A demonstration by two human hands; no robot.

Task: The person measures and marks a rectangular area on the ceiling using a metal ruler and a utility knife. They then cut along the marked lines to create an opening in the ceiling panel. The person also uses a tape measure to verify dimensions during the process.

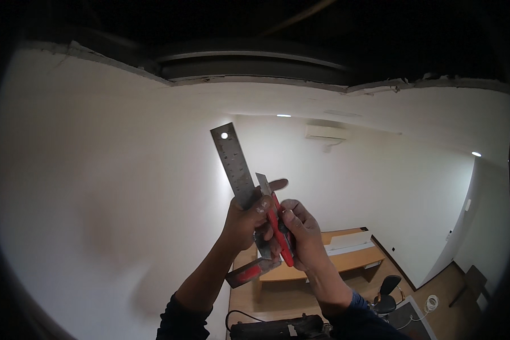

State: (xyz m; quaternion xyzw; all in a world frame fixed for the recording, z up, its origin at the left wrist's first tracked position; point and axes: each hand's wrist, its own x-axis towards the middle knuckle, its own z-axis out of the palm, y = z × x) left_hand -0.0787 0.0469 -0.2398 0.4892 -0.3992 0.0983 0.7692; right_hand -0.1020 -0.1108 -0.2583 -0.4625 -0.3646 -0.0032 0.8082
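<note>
A metal try square (232,160) is gripped in my left hand (242,226). Its long blade with a round hole slants up and left, while the short stock, marked with a red patch, sticks out below. My right hand (304,233) holds a red snap-off utility knife (280,235), whose blade is extended and points upward. The left thumb lies against the knife's upper body, and one left finger reaches out behind it. Both hands are closed and close together, raised in front of me. Part of the square is hidden by the left fingers.
Overhead, a ragged board edge (209,80) borders a dark ceiling opening with a metal channel (249,67). A white wall (96,187) rises at left. Below are wooden desks (351,258), an office chair (387,292), a coiled white cable (431,303) and a black object (275,328).
</note>
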